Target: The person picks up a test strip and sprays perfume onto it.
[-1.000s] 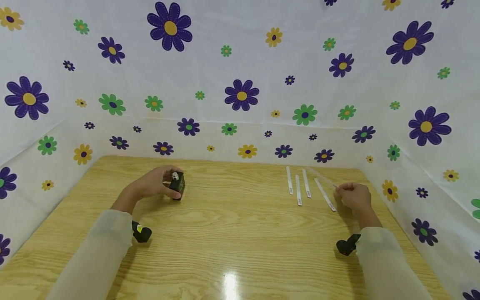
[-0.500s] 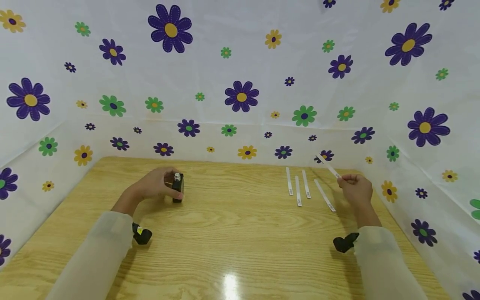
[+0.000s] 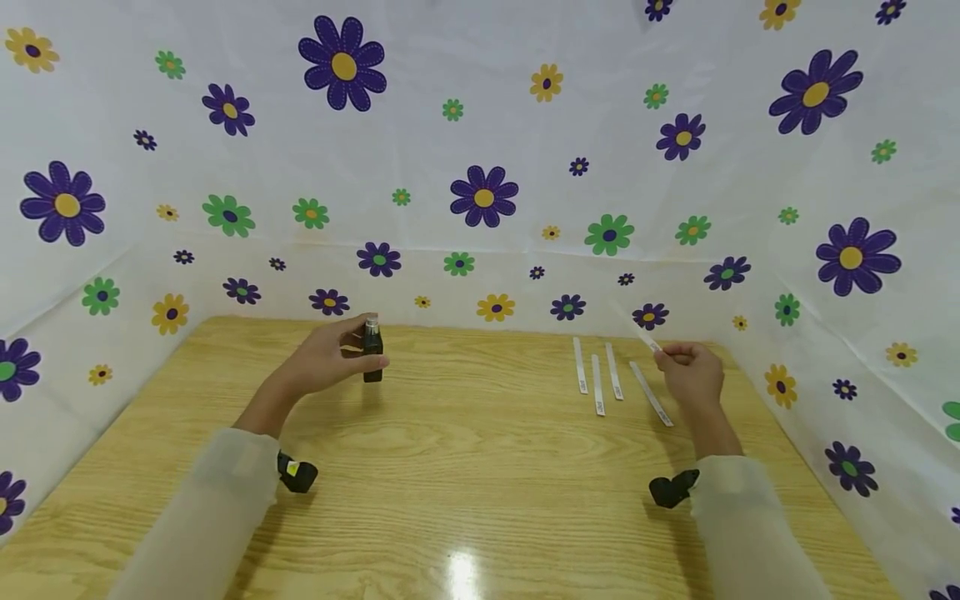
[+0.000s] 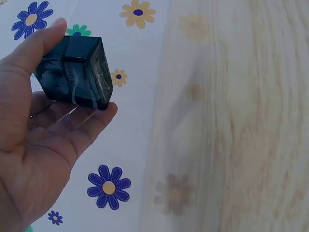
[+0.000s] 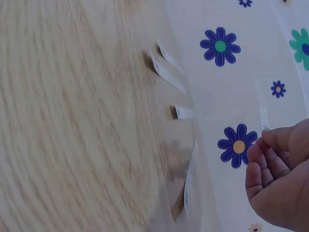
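Observation:
In my left hand [image 3: 324, 358] is a dark perfume bottle [image 3: 372, 357] with a silver spray top, held upright above the table, the thumb low on one side and a fingertip at the top. The left wrist view shows the squarish dark glass of the bottle [image 4: 77, 72] between thumb and fingers. My right hand [image 3: 693, 377] pinches a white paper test strip [image 3: 647, 337] by its printed end. The strip slants up and left, its far end faint against the white cloth. Several similar strips [image 3: 597, 385] lie on the table just left of this hand.
The wood-grain table [image 3: 465, 467] stretches between and in front of the hands. A white cloth with printed flowers [image 3: 420, 150] hangs behind it and along both sides. Black wrist cameras [image 3: 300, 475] are worn at the sleeves.
The left hand has lifted the perfume bottle off the table and moved it slightly right. The right hand has raised its strip, then shifted left with it. The other strips lie as before.

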Available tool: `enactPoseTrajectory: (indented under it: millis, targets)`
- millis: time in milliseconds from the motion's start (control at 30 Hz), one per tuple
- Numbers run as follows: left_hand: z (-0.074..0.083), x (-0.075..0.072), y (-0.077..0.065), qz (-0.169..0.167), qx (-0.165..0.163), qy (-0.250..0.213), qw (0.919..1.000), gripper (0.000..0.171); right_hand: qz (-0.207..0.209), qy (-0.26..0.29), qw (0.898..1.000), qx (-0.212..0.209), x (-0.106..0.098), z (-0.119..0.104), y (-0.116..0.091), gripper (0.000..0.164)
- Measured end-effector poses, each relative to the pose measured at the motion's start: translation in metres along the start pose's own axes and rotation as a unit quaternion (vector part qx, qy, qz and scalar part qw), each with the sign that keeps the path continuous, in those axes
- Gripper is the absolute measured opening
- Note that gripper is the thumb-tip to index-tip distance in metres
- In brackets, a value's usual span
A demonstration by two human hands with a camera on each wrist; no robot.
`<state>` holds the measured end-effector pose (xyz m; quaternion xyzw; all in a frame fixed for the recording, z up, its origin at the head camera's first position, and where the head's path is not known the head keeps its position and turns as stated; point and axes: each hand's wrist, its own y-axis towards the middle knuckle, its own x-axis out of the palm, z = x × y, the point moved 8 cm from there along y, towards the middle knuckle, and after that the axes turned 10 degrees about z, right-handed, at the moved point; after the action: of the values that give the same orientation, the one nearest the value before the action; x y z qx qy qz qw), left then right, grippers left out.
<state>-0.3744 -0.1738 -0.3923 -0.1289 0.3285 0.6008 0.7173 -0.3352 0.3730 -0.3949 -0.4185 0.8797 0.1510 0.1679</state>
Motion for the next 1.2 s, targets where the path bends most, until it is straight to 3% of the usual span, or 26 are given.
enactPoseTrajectory:
  millis: [300, 600, 733, 1200]
  targets:
    - [0.025, 0.015, 0.001, -0.023, 0.011, -0.018, 0.9995, 0.103, -0.009, 0.0, 1.0, -0.017, 0.018, -0.01, -0.013, 0.022]
    - [0.043, 0.025, 0.001, -0.013, 0.074, -0.023, 0.9969, 0.069, -0.023, -0.002, 0.999, -0.04, 0.038, -0.018, -0.023, 0.02]
    - [0.048, 0.026, 0.001, -0.007, 0.096, -0.026, 0.995, 0.065, -0.027, -0.005, 0.997, -0.067, 0.044, -0.03, -0.031, 0.022]
    - [0.053, 0.038, 0.009, 0.001, 0.09, -0.036, 0.9952, 0.067, -0.055, 0.003, 0.989, -0.138, 0.071, -0.057, -0.052, 0.022]
